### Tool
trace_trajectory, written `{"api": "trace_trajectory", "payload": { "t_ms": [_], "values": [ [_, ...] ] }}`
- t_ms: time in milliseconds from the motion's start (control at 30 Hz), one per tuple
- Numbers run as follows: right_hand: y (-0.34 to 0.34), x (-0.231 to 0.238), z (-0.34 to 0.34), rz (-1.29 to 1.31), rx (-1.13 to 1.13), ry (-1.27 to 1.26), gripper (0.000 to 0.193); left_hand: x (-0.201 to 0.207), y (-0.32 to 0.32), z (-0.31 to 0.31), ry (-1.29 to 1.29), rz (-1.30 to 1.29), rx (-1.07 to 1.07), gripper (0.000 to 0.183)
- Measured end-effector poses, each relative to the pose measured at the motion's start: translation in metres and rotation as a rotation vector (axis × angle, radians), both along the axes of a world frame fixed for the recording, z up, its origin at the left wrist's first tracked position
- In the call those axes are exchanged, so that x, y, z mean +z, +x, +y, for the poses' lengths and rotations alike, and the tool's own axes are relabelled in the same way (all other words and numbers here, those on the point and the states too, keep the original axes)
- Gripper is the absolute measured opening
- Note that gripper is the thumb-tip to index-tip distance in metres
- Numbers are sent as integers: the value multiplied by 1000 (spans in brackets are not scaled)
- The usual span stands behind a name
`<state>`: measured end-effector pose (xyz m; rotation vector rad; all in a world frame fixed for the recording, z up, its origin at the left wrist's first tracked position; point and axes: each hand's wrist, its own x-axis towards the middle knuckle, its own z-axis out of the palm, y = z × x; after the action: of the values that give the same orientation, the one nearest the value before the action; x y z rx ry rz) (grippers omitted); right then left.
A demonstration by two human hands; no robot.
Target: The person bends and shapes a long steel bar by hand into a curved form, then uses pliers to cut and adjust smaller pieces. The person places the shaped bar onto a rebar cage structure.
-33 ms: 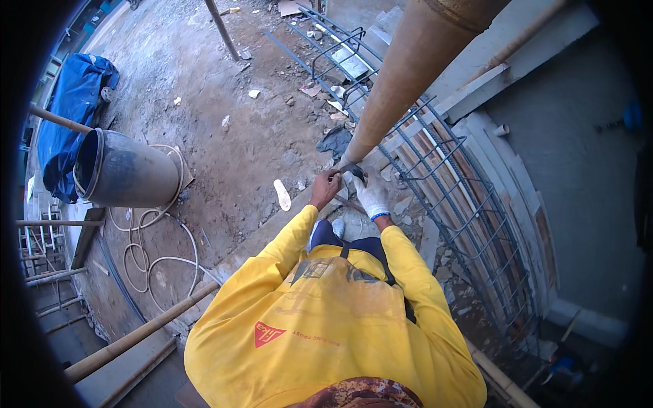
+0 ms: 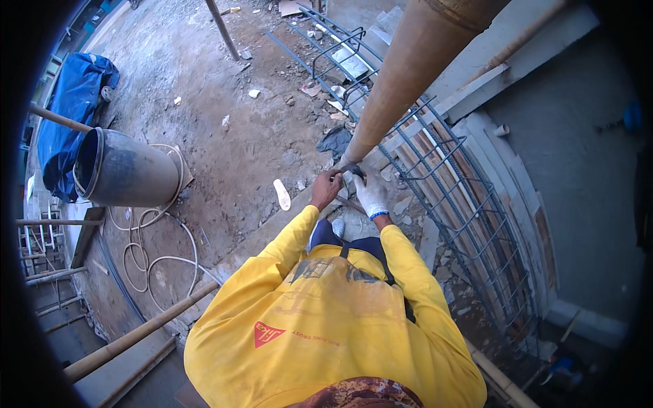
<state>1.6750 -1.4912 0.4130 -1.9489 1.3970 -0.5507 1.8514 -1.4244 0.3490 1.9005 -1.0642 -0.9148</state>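
Observation:
A thick bamboo pole (image 2: 391, 88) slants down from the top toward my hands. At its lower end, a dark strip-like piece (image 2: 352, 168) runs across between my two hands. My bare left hand (image 2: 326, 190) is closed on the left end of it. My right hand (image 2: 371, 195), in a whitish glove with a blue cuff, is closed on the right end. Fingers and pole partly hide the piece, so its exact kind does not show. Both hands are close together in front of my feet.
A rebar cage (image 2: 462, 197) with long bars curves along the right, beside boards and a grey wall (image 2: 571, 149). On the left lie a large grey drum (image 2: 139, 170), a coiled hose (image 2: 139, 255) and a blue tarp (image 2: 64, 115). A bamboo rail (image 2: 143, 333) crosses the lower left.

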Motion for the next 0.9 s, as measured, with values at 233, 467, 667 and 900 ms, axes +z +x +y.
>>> {"api": "trace_trajectory", "payload": {
  "t_ms": [233, 467, 667, 900],
  "values": [
    [12, -17, -19, -75, 43, -103, 27, 27, -2, -6, 57, -80, -68, 51],
    [11, -24, -21, -71, 152, -8, 27, 16, -19, 5, -85, -269, 134, 41],
    [13, -25, -24, 45, 150, 92, 41, 27, -18, 18, -241, -218, -15, 37],
    [19, -26, -23, 18, 78, 24, 28, 28, -18, 20, -222, -212, -10, 39]
  ]
}}
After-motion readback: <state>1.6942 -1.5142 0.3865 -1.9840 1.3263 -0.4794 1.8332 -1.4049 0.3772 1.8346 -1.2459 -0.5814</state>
